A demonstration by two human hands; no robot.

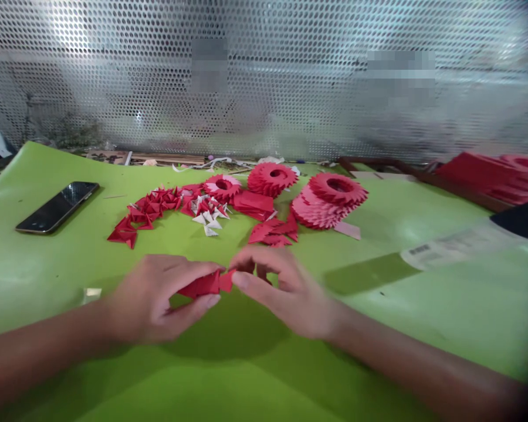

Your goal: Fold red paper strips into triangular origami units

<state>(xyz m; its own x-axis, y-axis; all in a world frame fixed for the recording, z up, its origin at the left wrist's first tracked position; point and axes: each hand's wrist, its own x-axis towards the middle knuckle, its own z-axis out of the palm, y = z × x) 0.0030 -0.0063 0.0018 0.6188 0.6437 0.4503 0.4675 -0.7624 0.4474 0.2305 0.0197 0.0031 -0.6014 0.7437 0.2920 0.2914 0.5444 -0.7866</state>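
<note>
My left hand (pixel 158 296) is closed on a short row of joined red folded paper pieces (pixel 202 285), held between thumb and fingers above the green sheet. My right hand (pixel 286 290) pinches a smaller red folded paper piece (pixel 226 281) between thumb and forefinger, at the right end of that row. The two papers touch; whether one is tucked into the other I cannot tell. Just beyond my hands lie loose red folded pieces (pixel 154 205), white-and-red pieces (pixel 209 214) and a stack of red paper (pixel 254 205).
A phone (pixel 58 207) lies at the left. Ring-shaped red and pink paper models (pixel 328 199) stand toward the back, before a perforated metal panel (pixel 264 76). A transparent bottle-like object with a dark end (pixel 462 243) lies at right, near more red paper (pixel 479 179).
</note>
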